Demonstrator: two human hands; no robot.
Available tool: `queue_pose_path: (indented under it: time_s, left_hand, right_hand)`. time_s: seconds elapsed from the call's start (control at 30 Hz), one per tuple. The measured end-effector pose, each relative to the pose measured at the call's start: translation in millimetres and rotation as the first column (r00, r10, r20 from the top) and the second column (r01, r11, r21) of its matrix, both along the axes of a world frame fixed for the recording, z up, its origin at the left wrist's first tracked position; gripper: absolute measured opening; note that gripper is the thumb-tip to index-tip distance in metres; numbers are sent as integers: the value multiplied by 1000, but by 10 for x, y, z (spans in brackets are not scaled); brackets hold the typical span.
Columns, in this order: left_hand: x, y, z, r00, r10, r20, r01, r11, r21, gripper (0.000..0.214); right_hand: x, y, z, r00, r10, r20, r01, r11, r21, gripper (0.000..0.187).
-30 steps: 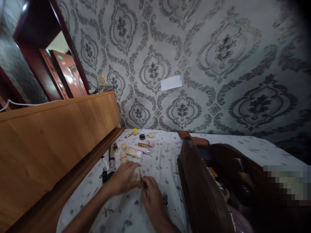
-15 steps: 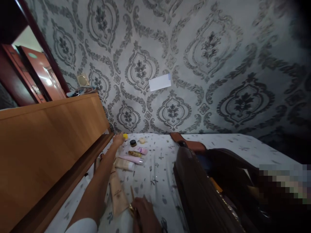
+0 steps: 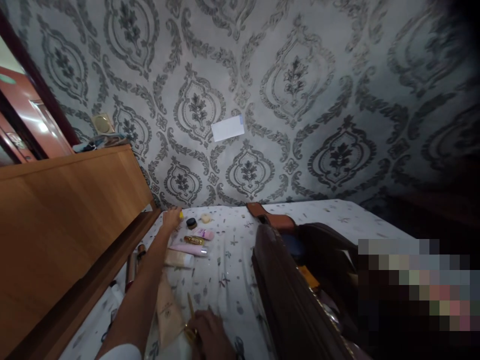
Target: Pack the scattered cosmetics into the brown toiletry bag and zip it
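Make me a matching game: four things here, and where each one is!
1 left hand
2 right hand
3 white slip
4 brown bag

A stuck on the wallpaper
B open, right side of the bed
C at the yellow-lidded jar, far end
D holding a thin gold stick

Pairs: 1-C, 2-D, 3-A, 4-B

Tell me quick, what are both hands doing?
Left hand: touching a small yellow thing; grip cannot be told.
Right hand: closed, holding a thin gold stick.
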State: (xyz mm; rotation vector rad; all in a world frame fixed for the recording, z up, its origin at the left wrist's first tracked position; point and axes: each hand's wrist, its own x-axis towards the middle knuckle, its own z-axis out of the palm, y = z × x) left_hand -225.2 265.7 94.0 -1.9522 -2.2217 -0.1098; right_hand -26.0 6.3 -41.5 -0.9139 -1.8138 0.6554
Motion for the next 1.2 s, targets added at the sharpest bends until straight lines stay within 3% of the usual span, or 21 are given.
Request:
queue_pose_path:
  time_s: [0.23,0.33,0.43,0.53,0.6,0.67,0.73,0.83,0.93,1.03,1.2]
  left_hand:
    - [-58,-517,318,988,-133,78,136,990,-33,40]
    - [-62,-1000,402,900,-310,305,317,948,27,45]
    - [57,-1650,442,760,-386,522,420,906,59,49]
    - [243,-2278,449,699,-366,615,437,899,38,49]
    - [374,-2601,439,678,-352,645,432,901,37,46]
    - [502,-2831,420,658,-354,664,453,891,26,45]
    - [620,-2977,396,638,-367,677,481,876,21,43]
    - [752,-3093,351,611,-384,692,512,859,25,41]
    - [830,-3161,301,608,-392,690,533,846,12,43]
    - [880,-3214,285,655,-411,634,536,844,-7,45]
    - [997,-3212,519,754,-444,484,530,846,-50,42]
  right_hand:
    - [104,-140,332,991,9,-133,-17,998,-55,32]
    - [193,-163,431,981,18,-193,-43,991,-124,24]
    - [252,-189,508,943,-20,-334,-72,963,-260,22]
    - [247,-223,581,852,-84,-516,-177,883,-435,28]
    - [221,-258,637,740,-108,-664,-342,789,-510,45]
    - [204,-310,694,604,-98,-791,-545,673,-500,60]
    - [221,-377,741,495,-98,-864,-684,568,-457,65]
    - [324,-476,775,421,-157,-893,-752,491,-440,64]
    - [456,-544,777,377,-203,-904,-788,442,-428,59]
    - [535,-567,771,350,-259,-900,-807,405,-430,50]
    - [569,-533,761,352,-299,-887,-869,248,-428,57]
